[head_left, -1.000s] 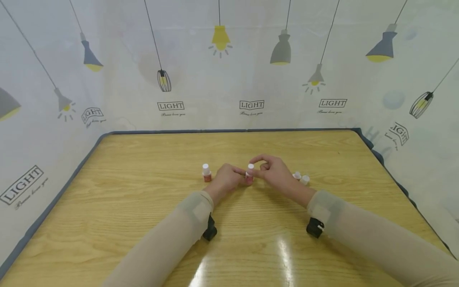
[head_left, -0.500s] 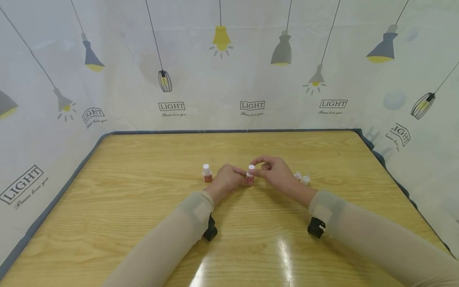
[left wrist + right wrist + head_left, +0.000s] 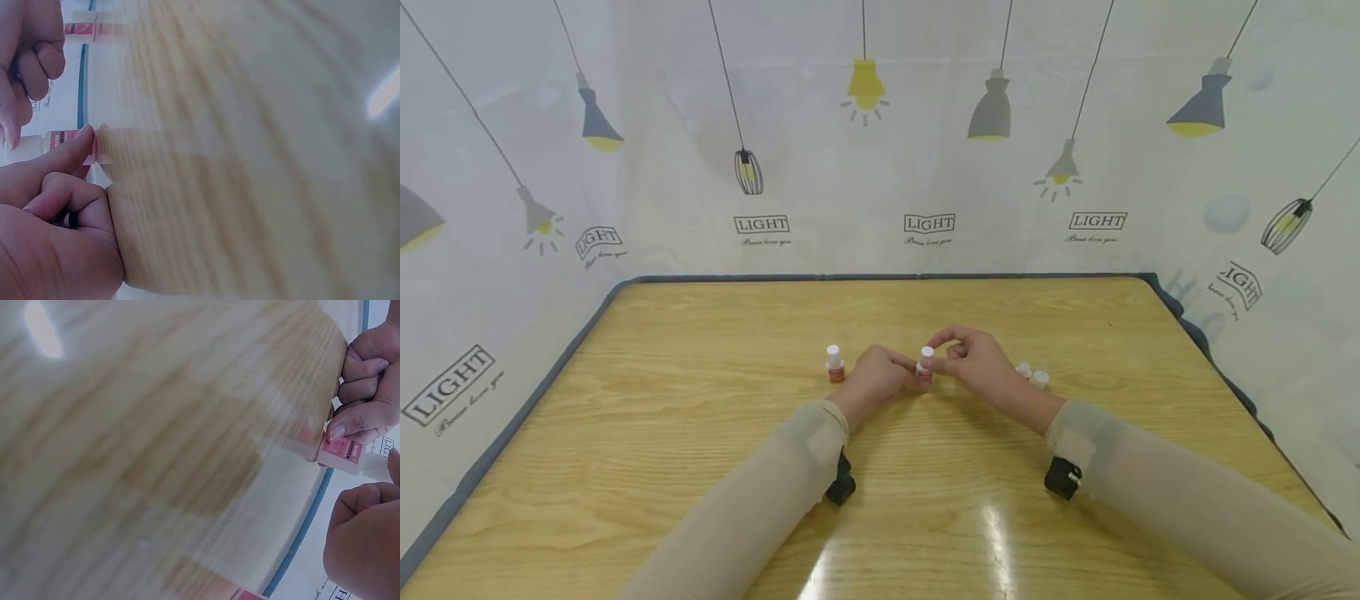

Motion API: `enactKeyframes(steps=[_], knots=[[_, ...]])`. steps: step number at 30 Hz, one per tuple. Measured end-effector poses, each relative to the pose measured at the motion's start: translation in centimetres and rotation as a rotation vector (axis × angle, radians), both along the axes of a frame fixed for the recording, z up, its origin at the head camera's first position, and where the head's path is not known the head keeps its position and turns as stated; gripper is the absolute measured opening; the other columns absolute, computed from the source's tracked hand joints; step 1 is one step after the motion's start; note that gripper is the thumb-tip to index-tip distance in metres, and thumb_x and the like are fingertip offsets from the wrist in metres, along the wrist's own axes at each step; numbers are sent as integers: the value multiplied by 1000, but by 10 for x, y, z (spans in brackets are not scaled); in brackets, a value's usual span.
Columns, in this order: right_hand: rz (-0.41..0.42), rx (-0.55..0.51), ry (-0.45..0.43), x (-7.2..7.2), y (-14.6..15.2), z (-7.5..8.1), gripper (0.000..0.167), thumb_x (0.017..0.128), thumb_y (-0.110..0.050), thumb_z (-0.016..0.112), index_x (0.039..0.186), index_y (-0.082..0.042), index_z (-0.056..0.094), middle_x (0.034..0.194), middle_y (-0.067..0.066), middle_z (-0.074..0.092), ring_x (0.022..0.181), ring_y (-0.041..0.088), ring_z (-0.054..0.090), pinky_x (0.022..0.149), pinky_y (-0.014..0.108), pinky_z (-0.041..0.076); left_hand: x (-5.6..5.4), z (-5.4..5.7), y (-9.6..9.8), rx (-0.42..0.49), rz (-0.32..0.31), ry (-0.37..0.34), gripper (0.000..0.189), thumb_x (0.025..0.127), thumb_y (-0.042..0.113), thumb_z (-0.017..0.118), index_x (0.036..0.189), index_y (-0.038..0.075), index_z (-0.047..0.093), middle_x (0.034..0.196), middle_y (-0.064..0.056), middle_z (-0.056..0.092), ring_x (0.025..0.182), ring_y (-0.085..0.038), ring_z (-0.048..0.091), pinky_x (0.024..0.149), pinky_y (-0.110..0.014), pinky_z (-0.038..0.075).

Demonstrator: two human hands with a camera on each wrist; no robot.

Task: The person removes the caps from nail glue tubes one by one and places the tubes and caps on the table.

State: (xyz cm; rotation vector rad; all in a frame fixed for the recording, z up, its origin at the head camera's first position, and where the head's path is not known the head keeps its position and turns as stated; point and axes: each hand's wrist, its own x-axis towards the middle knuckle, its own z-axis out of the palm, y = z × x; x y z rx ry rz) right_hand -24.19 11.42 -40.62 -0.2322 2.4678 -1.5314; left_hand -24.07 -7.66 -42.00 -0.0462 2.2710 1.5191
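A small white-capped bottle (image 3: 924, 376) with a pink-red label stands upright on the table between my hands. My left hand (image 3: 877, 375) grips its lower body; in the left wrist view a finger and thumb lie on either side of the label. My right hand (image 3: 981, 365) holds the white cap (image 3: 927, 353) between thumb and index finger, its other fingers curled in. The right wrist view shows the left thumb across the bottle's label (image 3: 345, 450), with the right hand (image 3: 365, 531) at the cap end.
A similar bottle (image 3: 835, 367) stands upright left of my left hand. Behind my right wrist, two white tops (image 3: 1040, 379) show, their lower parts largely hidden. The wooden table (image 3: 700, 467) has a dark blue edge strip and a lamp-printed backdrop beyond it.
Both hands stay on the same bottle with hardly any movement. The whole head view has shifted slightly.
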Motion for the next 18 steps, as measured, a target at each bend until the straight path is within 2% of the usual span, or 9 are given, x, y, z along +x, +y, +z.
enactKeyframes(steps=[2,3,5,6,7,10,12,18], knots=[[0,3,4,0,0,-1,28,98,-22,79,121,-8,70,58,-8,34,50,10,26,48,25,25,0,0,0,5,-5,1,16,91,11,85,106,9,85,122,-7,80,110,-20,57,92,-32,43],[1,5,10,0,0,-1,28,98,-22,79,120,-8,70,58,-8,34,50,10,26,48,25,24,0,0,0,6,-5,3,15,91,11,85,106,9,85,121,-7,80,108,-20,57,90,-31,44],[6,13,24,0,1,-1,27,99,-22,79,120,-8,71,59,-7,34,50,10,27,48,24,24,1,0,0,5,-3,3,16,90,11,85,106,9,85,120,-7,81,99,-17,57,82,-29,44],[10,15,31,0,1,-1,27,99,-22,78,120,-8,71,60,-7,33,50,10,27,48,24,25,1,0,1,5,1,2,16,90,11,85,106,8,85,118,-7,81,90,-15,56,74,-26,43],[14,20,38,0,1,-2,26,99,-22,78,121,-8,71,60,-7,34,51,10,27,49,24,25,0,0,1,2,6,3,17,89,11,86,106,9,85,116,-8,82,80,-13,53,67,-25,40],[27,24,55,-1,2,-3,26,100,-21,77,121,-9,71,62,-6,34,52,10,28,49,24,26,0,-2,1,-6,19,8,19,87,11,88,105,9,85,112,-8,82,62,-9,41,55,-22,33],[32,24,59,-1,2,-3,25,100,-20,76,122,-9,71,63,-6,34,52,11,28,50,24,26,0,-2,2,-11,25,11,19,87,12,89,105,9,85,111,-8,82,59,-8,38,54,-22,32],[31,33,52,1,3,-1,26,100,-22,77,123,-12,72,61,-6,32,51,11,27,49,25,26,0,-2,2,-5,27,6,19,87,11,88,106,8,85,110,-7,82,65,-9,42,56,-23,33]])
